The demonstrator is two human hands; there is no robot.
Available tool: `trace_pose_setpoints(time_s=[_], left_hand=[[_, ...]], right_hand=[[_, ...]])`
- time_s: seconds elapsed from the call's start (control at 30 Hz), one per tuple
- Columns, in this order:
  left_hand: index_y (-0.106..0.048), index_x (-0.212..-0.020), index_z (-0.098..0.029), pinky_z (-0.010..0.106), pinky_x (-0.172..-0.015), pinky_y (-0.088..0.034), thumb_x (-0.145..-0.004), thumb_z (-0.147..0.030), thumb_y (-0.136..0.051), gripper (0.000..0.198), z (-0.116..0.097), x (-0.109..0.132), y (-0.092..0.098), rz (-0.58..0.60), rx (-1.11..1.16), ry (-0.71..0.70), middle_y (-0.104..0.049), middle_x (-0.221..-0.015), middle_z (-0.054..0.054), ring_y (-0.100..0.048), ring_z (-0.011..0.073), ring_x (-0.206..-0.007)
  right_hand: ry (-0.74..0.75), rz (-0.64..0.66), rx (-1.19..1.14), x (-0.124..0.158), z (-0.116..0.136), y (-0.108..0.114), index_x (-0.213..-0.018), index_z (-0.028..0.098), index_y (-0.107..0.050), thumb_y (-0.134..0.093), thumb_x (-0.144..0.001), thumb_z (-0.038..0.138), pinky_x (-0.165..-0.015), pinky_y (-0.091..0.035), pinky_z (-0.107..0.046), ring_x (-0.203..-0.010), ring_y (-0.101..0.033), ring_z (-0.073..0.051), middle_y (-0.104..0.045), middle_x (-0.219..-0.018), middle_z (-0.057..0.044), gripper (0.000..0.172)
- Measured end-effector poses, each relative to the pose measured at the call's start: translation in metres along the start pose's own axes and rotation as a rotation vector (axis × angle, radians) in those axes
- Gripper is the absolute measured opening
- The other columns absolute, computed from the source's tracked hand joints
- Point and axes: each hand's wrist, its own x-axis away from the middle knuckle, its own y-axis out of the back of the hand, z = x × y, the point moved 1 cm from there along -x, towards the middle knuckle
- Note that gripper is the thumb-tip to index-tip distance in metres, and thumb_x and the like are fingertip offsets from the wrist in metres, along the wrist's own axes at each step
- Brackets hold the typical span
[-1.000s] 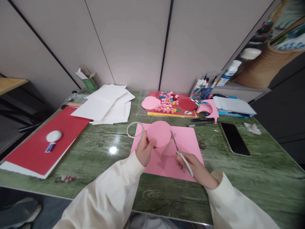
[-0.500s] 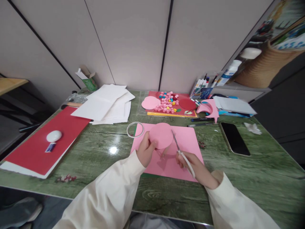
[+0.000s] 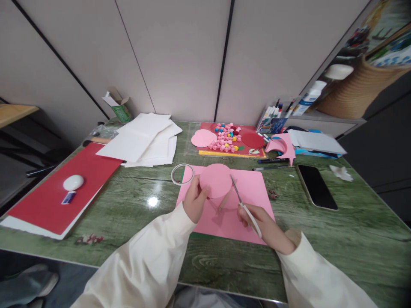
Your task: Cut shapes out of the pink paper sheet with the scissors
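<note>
Since the earlier frame, the round pink paper disc (image 3: 215,180) has drifted slightly left and up, and the scissor tips have followed it. A narrow pink offcut strip (image 3: 224,200) shows again beneath the disc.

At far left lies a flat red card sheet (image 3: 38,205), and behind it a stack of white paper sheets (image 3: 141,141). A clear tape ring (image 3: 182,174) lies on the green wood-grain table (image 3: 128,209), just beside our left hand (image 3: 195,201).

Our left hand pinches the disc at its left edge, thumb on the face and fingers curled behind. It holds the disc raised above the large pink paper sheet (image 3: 253,190). Our right hand (image 3: 261,224) is closed around the white handles of the metal-bladed scissors (image 3: 238,197), whose blades meet the disc's right edge. We cannot tell how far the blades are parted.

We judge that a clean edge calls for the following:
- Turn the disc into the blades with the left hand while the scissors hold one line.
- Cut with the throat of the blades, not the tips.
- Keep the strip clear of the fingers.

A black smartphone (image 3: 316,180) lies well apart at right.
</note>
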Motion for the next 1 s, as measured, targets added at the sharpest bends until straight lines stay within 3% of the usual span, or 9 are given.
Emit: trace_pose_setpoints(time_s=[0.23,0.4,0.73,1.0], left_hand=[[-0.045,-0.094,-0.017,0.023,-0.062,-0.039,-0.081,-0.024,-0.044,0.015,-0.0008,0.0006,-0.0003,0.005,0.003,0.01,-0.044,-0.078,-0.001,-0.042,0.0095,-0.067],[-0.04,-0.099,-0.017,0.022,-0.059,-0.042,-0.075,-0.024,-0.053,0.029,0.0014,0.0015,-0.0044,0.043,0.058,0.072,-0.046,-0.084,0.001,-0.046,0.0111,-0.072],[-0.043,-0.099,-0.018,0.023,-0.065,-0.043,-0.073,-0.019,-0.051,0.027,-0.003,0.0042,-0.0064,0.06,0.07,0.11,-0.048,-0.081,0.0,-0.046,0.0116,-0.073],[-0.042,-0.101,-0.018,0.024,-0.066,-0.042,-0.072,-0.017,-0.052,0.03,-0.0013,0.002,-0.0046,0.048,0.095,0.067,-0.046,-0.087,0.001,-0.045,0.0122,-0.078]], right_hand=[[0.002,0.019,0.008,-0.0008,-0.0015,0.0001,-0.066,0.016,-0.048,-0.041,-0.081,0.049,-0.052,-0.033,-0.023,-0.057,-0.042,-0.011,-0.044,-0.059,0.001,0.037],[0.01,0.012,0.027,-0.0006,-0.0022,-0.0004,-0.065,0.016,-0.048,-0.04,-0.081,0.051,-0.052,-0.033,-0.023,-0.056,-0.042,-0.011,-0.045,-0.059,0.001,0.04],[0.039,0.017,0.024,0.0,-0.0013,-0.0003,-0.066,0.016,-0.048,-0.04,-0.082,0.05,-0.053,-0.034,-0.024,-0.057,-0.042,-0.012,-0.045,-0.06,0.001,0.039],[0.035,0.001,0.012,0.0002,-0.0021,-0.0005,-0.065,0.016,-0.048,-0.04,-0.083,0.047,-0.053,-0.033,-0.023,-0.056,-0.042,-0.012,-0.045,-0.059,0.002,0.036]])
